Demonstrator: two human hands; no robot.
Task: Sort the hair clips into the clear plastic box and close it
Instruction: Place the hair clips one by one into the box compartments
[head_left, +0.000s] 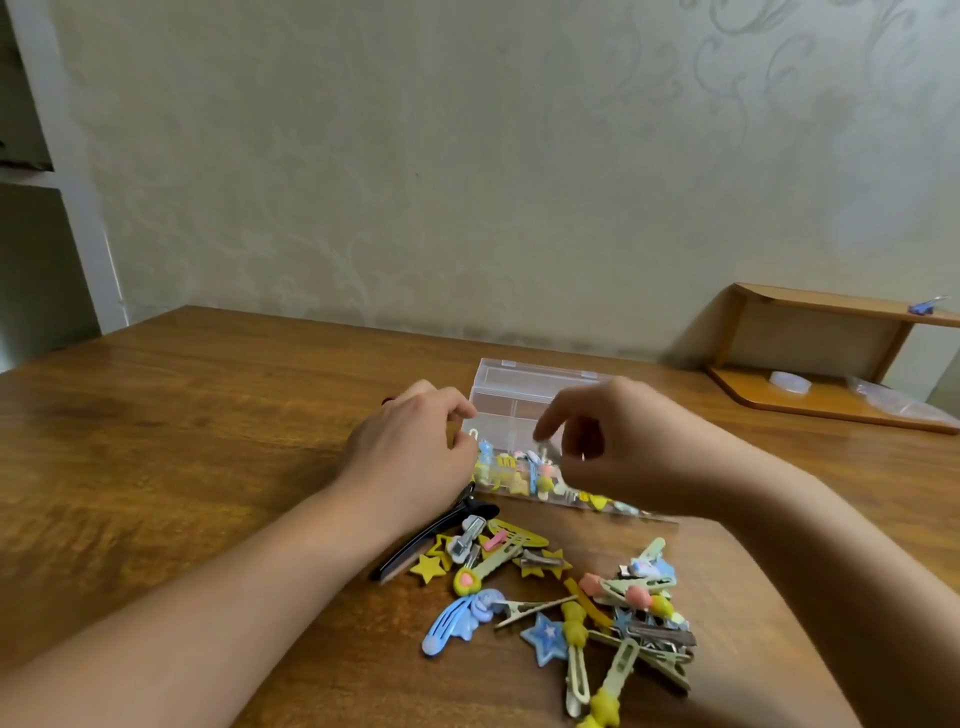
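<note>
Two bare hands over a brown wooden worktop (208, 441), both at a clear plastic box (524, 415) with its hinged lid raised toward the far wall. Left hand (410, 447) at the box's left end, fingers (457, 410) curled against the near-left corner, apparently holding the rim; exact grip hard to tell through motion blur. Right hand (623, 447) above the box's right part, index finger pointing left and down toward the compartments, other fingers loosely curled, nothing visibly held. Near compartments of the box already filled with small pastel hair clips (519, 467) in yellow, blue and pink; far compartments seemingly bare. Loose pile of unsorted hair clips (623, 597) on the worktop just near of the box, between the forearms: long black alligator clip (431, 535) at the pile's left edge beneath the left wrist, yellow star clips (428, 569) beside it, blue snap clip (447, 629) nearer still, blue star clip (545, 636) right of that, pale green duckbill clips (623, 660) with yellow ends at the near right. Low wooden shelf (831, 358) far right against the patterned wall, with a small blue clip (922, 307) on its top board and a roll of clear tape (789, 383) on its lower board.
</note>
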